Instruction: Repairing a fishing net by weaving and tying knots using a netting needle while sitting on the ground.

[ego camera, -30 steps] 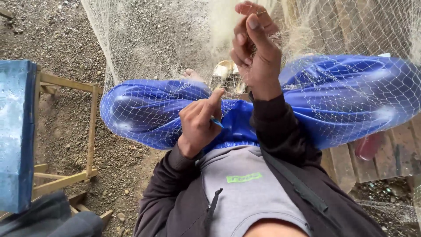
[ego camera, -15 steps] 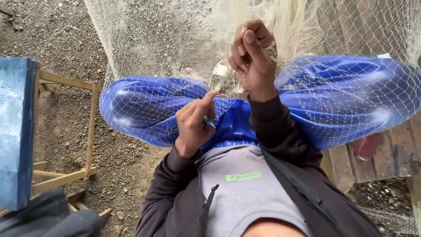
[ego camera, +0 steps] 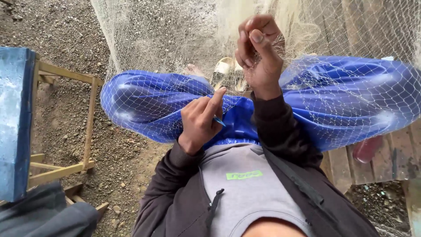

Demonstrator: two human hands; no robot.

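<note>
A pale fishing net [ego camera: 166, 35] hangs in front of me and drapes over my lap, which is covered in shiny blue trousers [ego camera: 144, 103]. My right hand [ego camera: 258, 52] is raised above my knees with its fingers pinched on strands of the net. Lower down, my left hand [ego camera: 199, 120] rests over my lap with the index finger stretched out, gripping a small blue netting tool [ego camera: 219, 121] between thumb and fingers. Below the hands are my grey shirt and dark jacket sleeves.
A blue-topped wooden frame [ego camera: 17, 123] stands at the left on gravel ground [ego camera: 57, 39]. Sandalled feet [ego camera: 228, 70] show through the net. Wooden planks [ego camera: 372, 162] lie at the right, with a reddish object [ego camera: 367, 149] under my right leg. Dark cloth [ego camera: 39, 215] sits bottom left.
My right hand has closed its fingers on the net and drawn slightly down. My left hand has shifted a little lower over my lap, index finger still extended.
</note>
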